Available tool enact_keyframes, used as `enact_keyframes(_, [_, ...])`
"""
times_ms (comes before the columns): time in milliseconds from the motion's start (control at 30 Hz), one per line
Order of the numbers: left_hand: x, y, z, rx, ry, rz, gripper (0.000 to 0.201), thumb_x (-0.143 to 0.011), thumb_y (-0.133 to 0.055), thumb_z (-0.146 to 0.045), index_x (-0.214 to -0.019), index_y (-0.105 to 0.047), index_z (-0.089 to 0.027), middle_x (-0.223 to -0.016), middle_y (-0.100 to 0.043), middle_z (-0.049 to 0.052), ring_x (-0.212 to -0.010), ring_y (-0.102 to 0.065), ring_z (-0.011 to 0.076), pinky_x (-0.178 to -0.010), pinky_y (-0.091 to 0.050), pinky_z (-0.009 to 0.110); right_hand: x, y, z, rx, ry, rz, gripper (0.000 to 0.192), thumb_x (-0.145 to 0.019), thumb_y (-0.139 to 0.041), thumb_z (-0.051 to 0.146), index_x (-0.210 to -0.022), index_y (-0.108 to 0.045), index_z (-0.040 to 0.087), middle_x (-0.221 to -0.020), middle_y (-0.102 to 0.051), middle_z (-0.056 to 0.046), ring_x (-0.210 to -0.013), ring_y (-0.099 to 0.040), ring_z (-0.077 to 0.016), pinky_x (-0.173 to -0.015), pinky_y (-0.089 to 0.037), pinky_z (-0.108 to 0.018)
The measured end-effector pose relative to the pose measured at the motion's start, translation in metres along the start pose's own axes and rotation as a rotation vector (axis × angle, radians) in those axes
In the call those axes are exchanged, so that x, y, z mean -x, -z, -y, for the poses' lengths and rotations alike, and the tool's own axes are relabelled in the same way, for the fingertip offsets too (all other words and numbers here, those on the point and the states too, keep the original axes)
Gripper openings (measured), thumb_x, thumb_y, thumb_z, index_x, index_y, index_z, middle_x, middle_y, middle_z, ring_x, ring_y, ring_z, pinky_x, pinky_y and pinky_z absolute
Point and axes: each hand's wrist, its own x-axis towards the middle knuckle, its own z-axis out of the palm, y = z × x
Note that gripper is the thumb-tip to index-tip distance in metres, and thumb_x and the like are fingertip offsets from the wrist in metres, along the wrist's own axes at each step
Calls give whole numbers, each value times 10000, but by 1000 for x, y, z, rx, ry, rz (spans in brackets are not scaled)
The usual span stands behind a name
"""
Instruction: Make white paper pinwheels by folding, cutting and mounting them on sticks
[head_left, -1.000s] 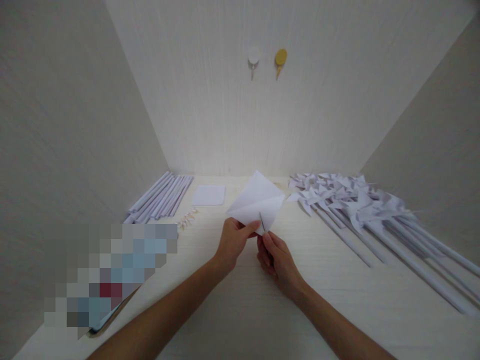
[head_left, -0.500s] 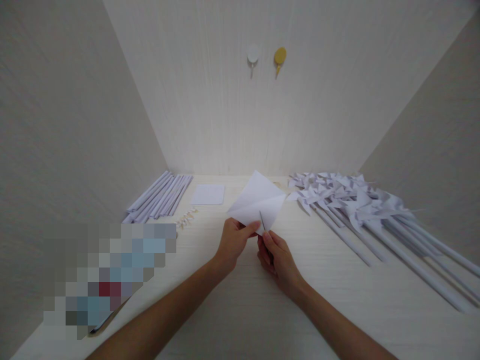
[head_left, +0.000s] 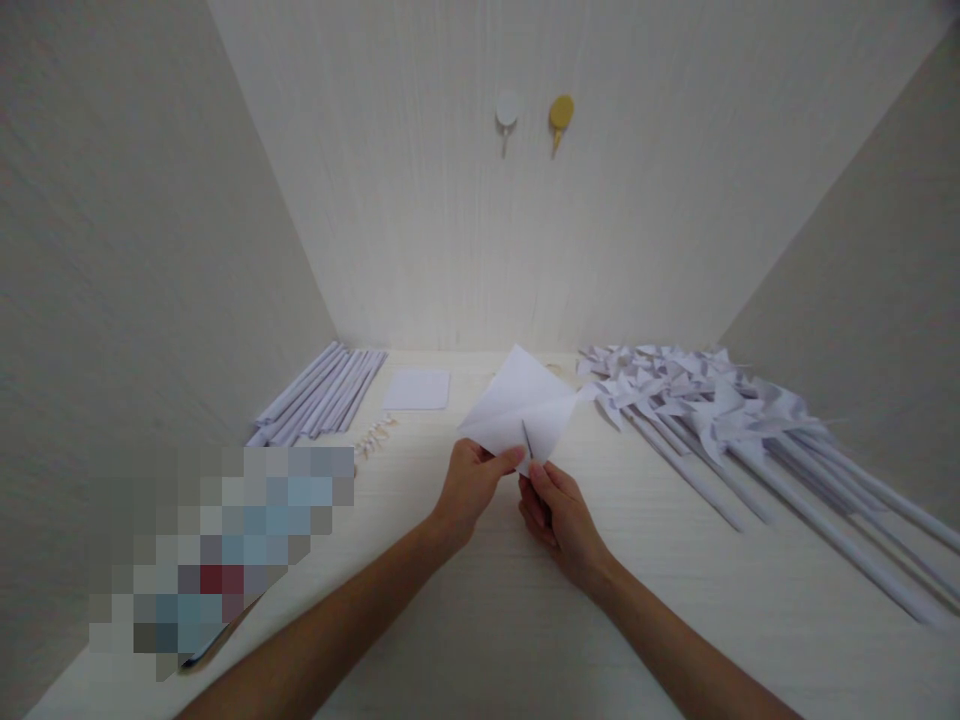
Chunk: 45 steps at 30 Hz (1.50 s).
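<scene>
A square sheet of white paper [head_left: 517,388] is held up with one corner pointing away from me, a faint diagonal crease across it. My left hand [head_left: 469,485] pinches its near left edge, thumb on top. In my right hand [head_left: 559,515] is a pair of scissors [head_left: 527,440]. One slim dark blade lies over the paper, pointing away from the near corner; the handles are mostly hidden by my fingers. The other blade is out of sight beneath the sheet.
Rolled paper sticks [head_left: 322,395] lie at the back left, beside a stack of square paper [head_left: 417,390] and small twisted pieces [head_left: 375,436]. Finished paper pinwheels [head_left: 712,410] pile up on the right. A pixelated object [head_left: 240,550] is at left. White and yellow hooks [head_left: 561,112] are on the wall.
The paper and both hands have shifted very slightly to the right. My grip on the sheet and the scissors looks the same.
</scene>
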Motion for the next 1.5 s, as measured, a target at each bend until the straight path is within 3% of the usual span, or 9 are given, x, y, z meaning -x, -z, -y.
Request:
enact_keyframes(333, [-3,2,2,-25,88,1,194,-522,-701,-245,-649,-660,-104,-623,-649,30,-589,-584,134,-619,-504,283,0,2,0,9,17,-8,402,-646,-590,503,-551,-365,183,-340,-299,124,-268,-195,-2,-262,-104,-140])
enact_keyframes(500, [-20,24,-12,-65,43,33,348,-510,-719,-260,-828,-621,-156,-797,-661,33,-663,-598,133,-541,-484,227,0,1,0,49,-7,-21,420,-629,-580,535,-551,-355,189,-332,-296,124,-268,-187,-6,-261,-95,-145])
enact_keyframes(700, [-40,58,-41,-468,-126,221,122,-567,-660,-257,-577,-614,-144,-535,-565,-19,-482,-478,76,-421,-356,158,-1,1,1,178,-57,20,405,-640,-552,553,-575,-386,189,-331,-285,122,-272,-186,-12,-261,-101,-155])
enact_keyframes(833, [-40,67,-53,-638,-154,312,124,-519,-685,-190,-448,-594,-145,-470,-546,-20,-453,-443,68,-421,-305,162,-1,2,1,213,-63,66,376,-652,-553,527,-604,-415,181,-348,-303,117,-277,-194,-13,-264,-106,-156])
enact_keyframes(967, [-41,69,-55,-506,-119,85,219,-572,-665,-239,-414,-543,-148,-341,-481,-25,-331,-376,55,-376,-275,177,-2,4,-1,205,-2,88,354,-707,-513,509,-608,-419,182,-339,-303,114,-278,-200,-19,-262,-114,-148])
enact_keyframes(1067, [-41,64,-53,-236,-101,-92,183,-576,-665,-222,-469,-547,-131,-411,-551,5,-388,-480,69,-420,-352,176,-1,5,-2,161,35,98,348,-728,-494,509,-635,-432,179,-351,-319,111,-283,-203,-22,-262,-120,-144])
enact_keyframes(1233, [-32,43,-49,-43,-38,-114,158,-552,-675,-195,-516,-551,-104,-459,-570,11,-423,-516,68,-429,-369,169,1,3,-6,98,72,107,339,-747,-482,503,-666,-442,177,-367,-328,107,-286,-208,-25,-270,-124,-150])
enact_keyframes(1333, [-24,31,-42,-79,-74,-114,185,-550,-676,-237,-498,-557,-106,-428,-539,-10,-378,-457,48,-364,-281,164,2,1,-7,86,84,104,332,-757,-477,497,-675,-442,178,-378,-333,104,-297,-220,-28,-279,-134,-152])
enact_keyframes(1500, [-17,19,-30,-174,-121,-124,183,-564,-658,-271,-510,-594,-109,-504,-593,19,-403,-459,60,-371,-293,179,5,-1,-7,111,67,124,327,-762,-467,496,-682,-442,180,-378,-327,106,-298,-211,-30,-274,-137,-153])
